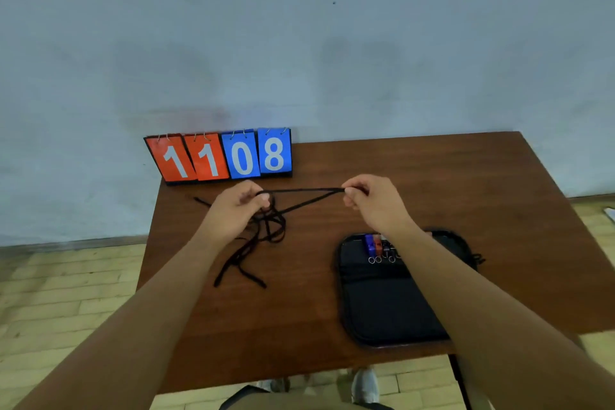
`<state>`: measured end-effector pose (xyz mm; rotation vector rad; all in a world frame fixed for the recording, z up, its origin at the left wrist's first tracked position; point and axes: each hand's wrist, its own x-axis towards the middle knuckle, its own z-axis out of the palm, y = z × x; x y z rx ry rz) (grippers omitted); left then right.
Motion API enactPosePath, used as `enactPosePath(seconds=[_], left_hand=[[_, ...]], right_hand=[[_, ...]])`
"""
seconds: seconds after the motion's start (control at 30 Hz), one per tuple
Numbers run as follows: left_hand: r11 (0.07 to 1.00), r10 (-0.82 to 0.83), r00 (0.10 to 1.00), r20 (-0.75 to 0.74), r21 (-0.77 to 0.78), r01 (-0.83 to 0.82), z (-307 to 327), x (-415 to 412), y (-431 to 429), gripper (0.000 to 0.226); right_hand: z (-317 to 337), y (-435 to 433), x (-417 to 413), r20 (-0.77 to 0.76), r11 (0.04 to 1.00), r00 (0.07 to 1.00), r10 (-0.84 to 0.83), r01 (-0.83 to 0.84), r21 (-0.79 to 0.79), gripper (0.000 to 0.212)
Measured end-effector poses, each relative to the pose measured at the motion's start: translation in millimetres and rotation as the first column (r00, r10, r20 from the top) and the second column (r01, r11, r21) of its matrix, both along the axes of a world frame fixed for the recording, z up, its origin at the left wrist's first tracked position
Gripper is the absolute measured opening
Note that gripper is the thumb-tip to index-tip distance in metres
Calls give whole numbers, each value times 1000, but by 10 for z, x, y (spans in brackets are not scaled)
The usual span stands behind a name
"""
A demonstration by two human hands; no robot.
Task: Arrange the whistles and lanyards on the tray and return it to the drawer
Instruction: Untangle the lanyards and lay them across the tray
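A tangle of black lanyards [266, 226] lies on the brown table [316, 326], left of centre. My left hand [238, 210] pinches one end of a black lanyard strand [304, 190] above the tangle. My right hand [372, 200] pinches the other end, and the strand runs taut between them. A black fabric tray [382, 303] lies at the right front of the table. Several whistles [376, 246], blue, red and dark, lie in a row at its far edge, partly hidden by my right forearm.
A flip scoreboard [221, 156] reading 1108 stands at the table's far left edge against the grey wall. Loose lanyard ends [239, 273] trail toward the front. The floor is pale wood. My shoes [364, 384] show below the table's front edge.
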<state>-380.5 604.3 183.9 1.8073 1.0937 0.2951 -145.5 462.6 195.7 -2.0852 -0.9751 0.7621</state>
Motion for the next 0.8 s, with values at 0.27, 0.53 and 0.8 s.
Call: enactPosePath(seconds=[0.27,0.53,0.8], left_hand=[[995,68,997,22,71,-70,326,314,-196,19],[993,60,972,225,-109,-35,541,672,-527,19],[971,-141,954,263,-149,185,875,1100,-940,20]], right_hand=[[-2,-539,781,134,963,962,-238,252,-97,14],[-53,-980,1018,101,922,982,-161,186,-341,17],[195,-917,542,-330,987,931,157,-133,94,39]])
